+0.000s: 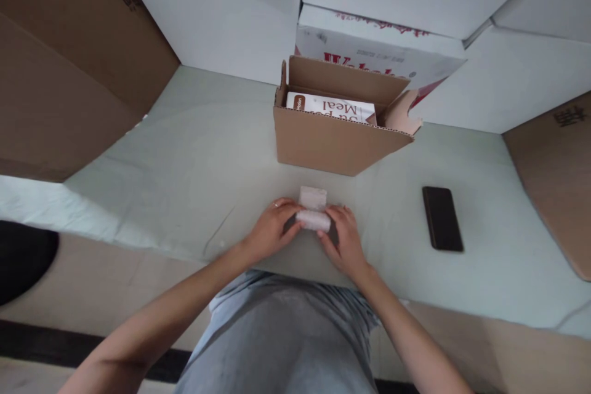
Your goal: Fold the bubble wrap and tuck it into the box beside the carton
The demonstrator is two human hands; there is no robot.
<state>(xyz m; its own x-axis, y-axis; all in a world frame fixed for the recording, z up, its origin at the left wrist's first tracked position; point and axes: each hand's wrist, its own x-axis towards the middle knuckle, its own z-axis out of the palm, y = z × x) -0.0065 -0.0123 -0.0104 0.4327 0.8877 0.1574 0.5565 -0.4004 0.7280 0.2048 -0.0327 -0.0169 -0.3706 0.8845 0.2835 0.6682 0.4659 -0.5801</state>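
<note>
We hold the pale pink roll [314,220] by its ends – left hand [273,229] and right hand [344,239] both pinching – on the tablecloth [207,141] before the cardboard box [318,146]; even pressure should keep it straight.

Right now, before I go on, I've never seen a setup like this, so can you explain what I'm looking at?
There is no machine here, just a person's two bare hands. The single picture comes from a camera worn on the head, looking forward and down. The left hand and right hand hold a small pale roll by its two ends; a flat pale piece shows just beyond it, and I can't tell the material. On the pale green surface, past the hands, stands an open brown carton with a white printed box inside. A dark phone lies to the right. Larger white boxes stand behind.
</note>
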